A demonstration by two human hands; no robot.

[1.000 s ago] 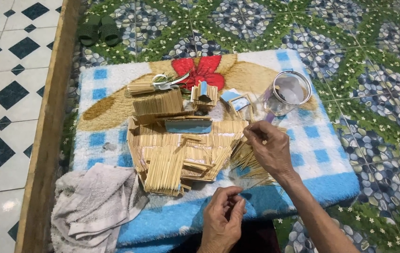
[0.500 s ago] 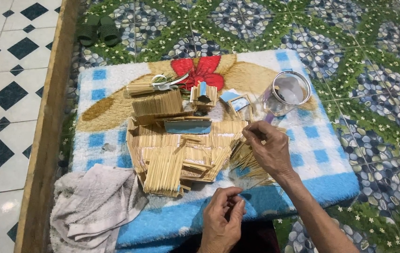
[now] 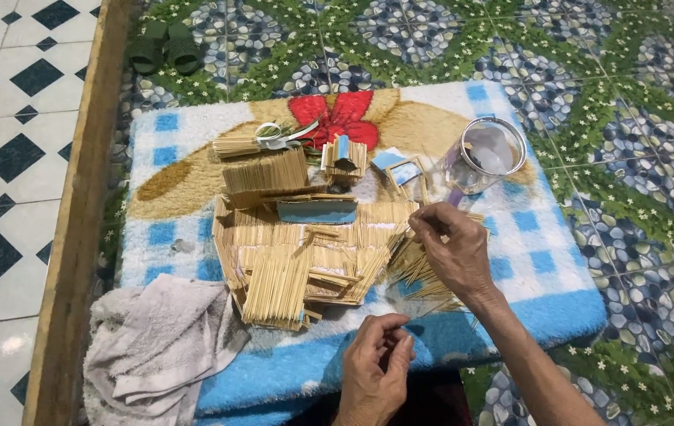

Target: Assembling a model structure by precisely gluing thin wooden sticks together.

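Flat panels made of thin wooden sticks (image 3: 305, 248) lie stacked in the middle of a blue-and-white checked mat (image 3: 558, 308) with a red flower. My right hand (image 3: 451, 248) rests on a loose pile of sticks (image 3: 424, 272) at the panels' right edge, its fingertips pinching a thin stick. My left hand (image 3: 376, 363) hovers near the mat's front edge, fingers curled together around something small and thin that I cannot make out. A small stick-built box (image 3: 343, 158) stands behind the panels.
A clear glass jar (image 3: 485, 155) lies tilted at the mat's back right. Scissors (image 3: 282, 134) rest on a stick bundle at the back. A grey cloth (image 3: 159, 347) is crumpled at the front left. Green sandals (image 3: 165, 49) sit beyond the mat. A wooden threshold (image 3: 84, 213) runs along the left.
My right hand has shifted slightly on the loose sticks. My left hand has stayed near the mat's front edge.
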